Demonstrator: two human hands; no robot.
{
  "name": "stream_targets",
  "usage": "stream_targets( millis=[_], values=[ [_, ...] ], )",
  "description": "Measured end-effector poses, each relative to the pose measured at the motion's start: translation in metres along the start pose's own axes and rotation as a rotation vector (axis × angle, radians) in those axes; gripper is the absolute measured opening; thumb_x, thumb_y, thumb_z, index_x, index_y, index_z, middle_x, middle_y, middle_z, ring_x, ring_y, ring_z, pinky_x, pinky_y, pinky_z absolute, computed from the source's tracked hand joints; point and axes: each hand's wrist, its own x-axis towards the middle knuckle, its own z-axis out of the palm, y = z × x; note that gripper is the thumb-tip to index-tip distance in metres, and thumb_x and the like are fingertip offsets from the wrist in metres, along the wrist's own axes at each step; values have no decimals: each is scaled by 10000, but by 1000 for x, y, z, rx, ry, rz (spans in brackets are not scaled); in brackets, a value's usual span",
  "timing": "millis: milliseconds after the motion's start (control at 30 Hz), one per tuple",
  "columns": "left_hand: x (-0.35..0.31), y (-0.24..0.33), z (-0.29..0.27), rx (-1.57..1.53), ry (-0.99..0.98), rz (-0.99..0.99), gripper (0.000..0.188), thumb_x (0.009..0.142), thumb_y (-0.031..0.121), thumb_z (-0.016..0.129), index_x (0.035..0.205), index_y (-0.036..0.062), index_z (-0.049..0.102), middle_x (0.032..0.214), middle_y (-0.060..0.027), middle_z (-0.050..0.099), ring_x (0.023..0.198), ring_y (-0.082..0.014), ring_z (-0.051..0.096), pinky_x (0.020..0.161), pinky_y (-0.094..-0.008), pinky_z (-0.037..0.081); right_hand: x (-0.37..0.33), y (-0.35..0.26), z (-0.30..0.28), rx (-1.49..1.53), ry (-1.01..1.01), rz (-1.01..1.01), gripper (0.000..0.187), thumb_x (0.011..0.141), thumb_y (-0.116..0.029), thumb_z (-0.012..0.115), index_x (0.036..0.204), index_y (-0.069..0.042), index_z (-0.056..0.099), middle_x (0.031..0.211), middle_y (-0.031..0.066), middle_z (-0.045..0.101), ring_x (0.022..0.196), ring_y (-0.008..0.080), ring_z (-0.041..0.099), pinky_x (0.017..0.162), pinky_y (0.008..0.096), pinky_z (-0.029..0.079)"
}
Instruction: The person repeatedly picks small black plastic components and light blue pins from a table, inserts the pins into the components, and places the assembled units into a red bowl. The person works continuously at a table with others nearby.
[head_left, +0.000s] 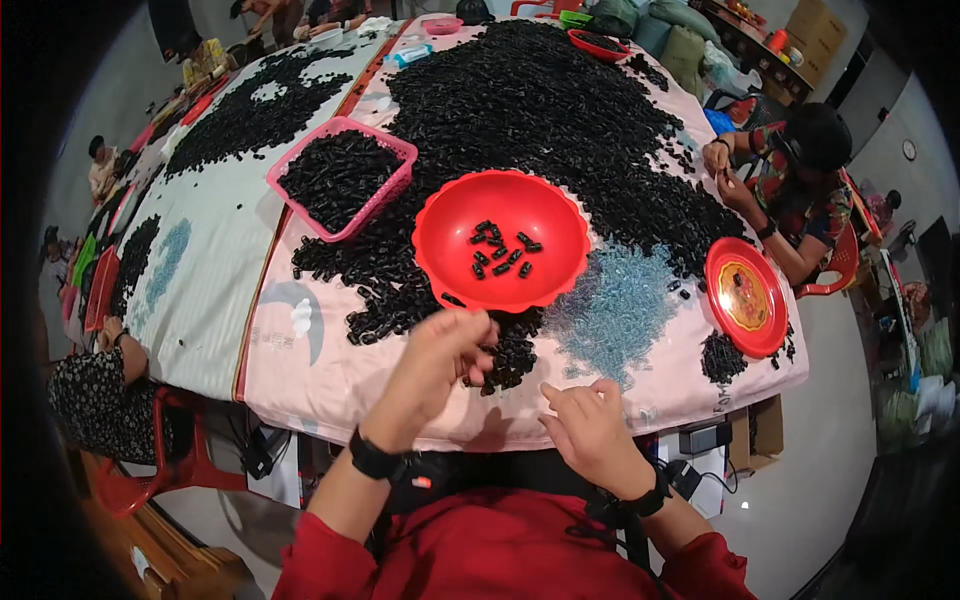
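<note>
My left hand [445, 360] is just below the near rim of a red scalloped bowl [440, 255], fingers loosely bent and apart, with nothing visible in them. Several small black plastic pieces [500, 252] lie inside the bowl. One more black piece [453, 299] shows at its near rim, just above my left fingers. Over the front of the pink cloth is my right hand [595, 435], its thumb and forefinger apart and nothing visible between them. Beyond it spreads a heap of small clear bluish pieces [620, 305]. Loose black pieces [510, 365] lie between my hands.
A huge heap of black pieces [530, 100] covers the far table. At left stands a pink basket [395, 180] full of black parts. A red plate [740, 330] lies at right, near a seated person [810, 180]. Other people sit along the left side.
</note>
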Motion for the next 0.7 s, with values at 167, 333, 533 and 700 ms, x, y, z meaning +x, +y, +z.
stream_targets(
  millis=[167,333,533,700],
  values=[
    [47,48,9,-159,69,70,249,1082,159,621,1216,-50,646,1233,-122,682,1045,-256,735,987,-384,651,-5,0,3,39,46,-13,388,884,-34,773,1256,-18,664,916,77,631,855,260,626,898,429,416],
    [56,51,4,-42,116,175,442,1031,72,666,1414,-78,504,1284,-140,631,1117,-283,703,1038,-390,611,-8,11,10,74,132,4,268,913,-23,733,1179,-23,703,873,87,643,808,274,634,833,420,431],
    [4,22,42,258,-37,118,454,1040,200,672,1420,-26,568,1237,-123,707,1057,-226,743,913,-346,623,13,42,7,358,336,276,171,997,-63,662,1134,-11,751,872,91,699,781,203,671,720,350,489],
    [-50,-48,73,313,-376,-282,525,972,100,776,1433,2,545,1251,-126,691,1142,-200,685,1011,-339,562,42,64,10,810,495,647,213,1043,-141,638,1122,20,754,912,56,741,758,97,674,637,258,544]
  ],
)
